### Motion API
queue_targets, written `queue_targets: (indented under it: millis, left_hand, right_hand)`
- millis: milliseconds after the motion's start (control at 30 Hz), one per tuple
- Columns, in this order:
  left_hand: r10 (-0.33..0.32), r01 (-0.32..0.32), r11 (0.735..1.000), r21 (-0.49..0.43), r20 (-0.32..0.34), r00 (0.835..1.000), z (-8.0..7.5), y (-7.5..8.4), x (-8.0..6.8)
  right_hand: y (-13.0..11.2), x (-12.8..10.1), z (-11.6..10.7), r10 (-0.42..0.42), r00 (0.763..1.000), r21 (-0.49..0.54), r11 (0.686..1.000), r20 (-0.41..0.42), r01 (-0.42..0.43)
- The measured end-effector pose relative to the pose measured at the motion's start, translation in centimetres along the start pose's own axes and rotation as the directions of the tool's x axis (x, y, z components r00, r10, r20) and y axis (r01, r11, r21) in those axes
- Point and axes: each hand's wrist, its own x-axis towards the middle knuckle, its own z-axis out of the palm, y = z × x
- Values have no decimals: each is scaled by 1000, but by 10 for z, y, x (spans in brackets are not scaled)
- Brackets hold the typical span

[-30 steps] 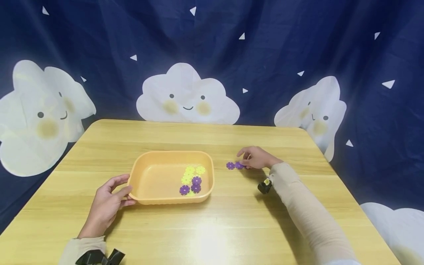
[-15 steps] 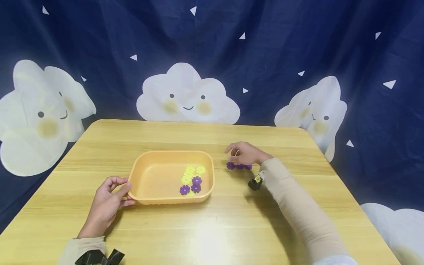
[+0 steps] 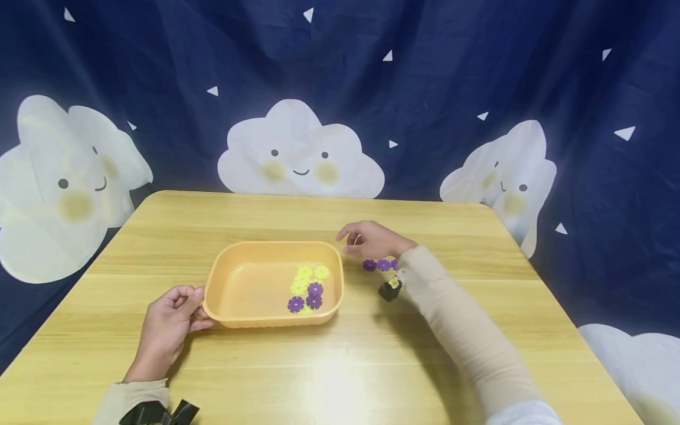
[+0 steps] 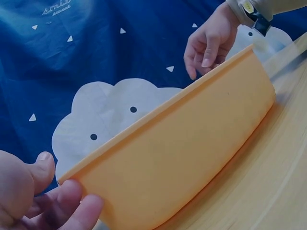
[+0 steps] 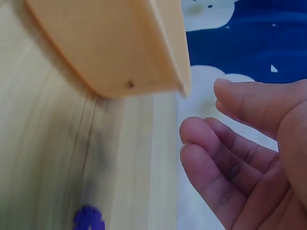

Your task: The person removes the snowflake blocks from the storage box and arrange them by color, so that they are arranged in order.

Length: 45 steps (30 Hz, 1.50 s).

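- The right hand hovers just past the far right corner of the shallow orange plastic tray, fingers loosely spread and holding nothing.
- The short row of purple flower-shaped plastic discs lies on the wooden table just nearer than this hand, running left to right.
- The left hand grips the tray's near left corner.
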Motion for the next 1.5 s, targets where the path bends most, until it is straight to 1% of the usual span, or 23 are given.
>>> queue_targets:
  millis: [100,200,333,500,600,767,900,967,1067,1167,1267,1500]
  left_hand:
    - [6,-6,1000,0,-20,1000,-1,0,0]
    - [9,-9,1000,5,-45,999,-2,1,0]
    - [-5,6,1000,26,-57,998,-4,2,1]
    - [-24,25,998,51,-23,999,-6,4,1]
    - [-19,19,998,53,-2,1000,-6,5,1]
    - [-27,26,999,20,12,1000,-7,6,0]
    - [-52,52,999,-9,44,998,-7,8,-1]
    - [-61,62,998,-15,61,996,-6,8,-2]
    - [-63,63,998,6,78,995,-6,9,-3]
    - [-64,61,997,48,82,995,-4,9,-3]
    - [-67,60,995,77,86,994,-4,9,-3]
    - [-78,70,993,93,85,993,-3,9,-2]
  right_hand:
    - [-8,6,1,-10,1000,-1,1000,6,10]
    - [-16,12,4,-1,1000,13,1000,21,0]
    - [-25,20,8,8,999,34,999,42,-9]
    - [-35,28,13,-12,997,82,997,80,5]
    - [-38,32,16,-8,994,142,990,106,-8]
    - [-43,39,24,1,988,249,968,153,-40]
    - [-47,44,31,15,979,299,951,205,-78]
    - [-50,47,35,23,969,344,933,246,-109]
    - [-55,49,40,25,951,396,905,308,-152]
    - [-59,51,43,23,932,395,902,362,-176]
    - [-64,53,44,30,907,359,912,419,-196]
    - [-73,56,49,56,840,380,874,540,-302]
